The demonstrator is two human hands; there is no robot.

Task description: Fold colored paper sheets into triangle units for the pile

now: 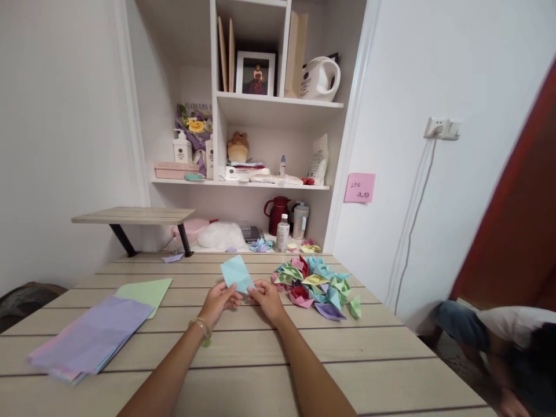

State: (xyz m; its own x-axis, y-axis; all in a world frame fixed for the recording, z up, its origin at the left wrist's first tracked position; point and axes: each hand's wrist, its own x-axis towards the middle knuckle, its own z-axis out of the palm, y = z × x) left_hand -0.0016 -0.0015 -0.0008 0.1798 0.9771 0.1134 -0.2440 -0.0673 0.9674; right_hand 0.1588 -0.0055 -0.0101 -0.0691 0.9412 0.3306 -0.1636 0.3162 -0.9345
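Note:
Both of my hands hold a light blue sheet of paper (pixel 237 273) above the middle of the table. My left hand (pixel 220 302) pinches its lower left edge between thumb and fingers. At the lower right corner, my right hand (pixel 266 298) grips it the same way. The sheet is tilted, with its face towards me and a faint crease across it. Just right of my right hand lies a heap of folded paper boats (pixel 310 284) in several colours. To the left rests a stack of purple paper (pixel 98 333), with a green sheet (pixel 150 294) partly under it.
A small raised shelf (pixel 134 215) on black legs stands at the table's back left. Behind the slatted table (pixel 226 382) are a bottle (pixel 282 233), a red jug (pixel 277 215) and a clear plastic bag (pixel 221 236). A person (pixel 512 341) bends low at the right.

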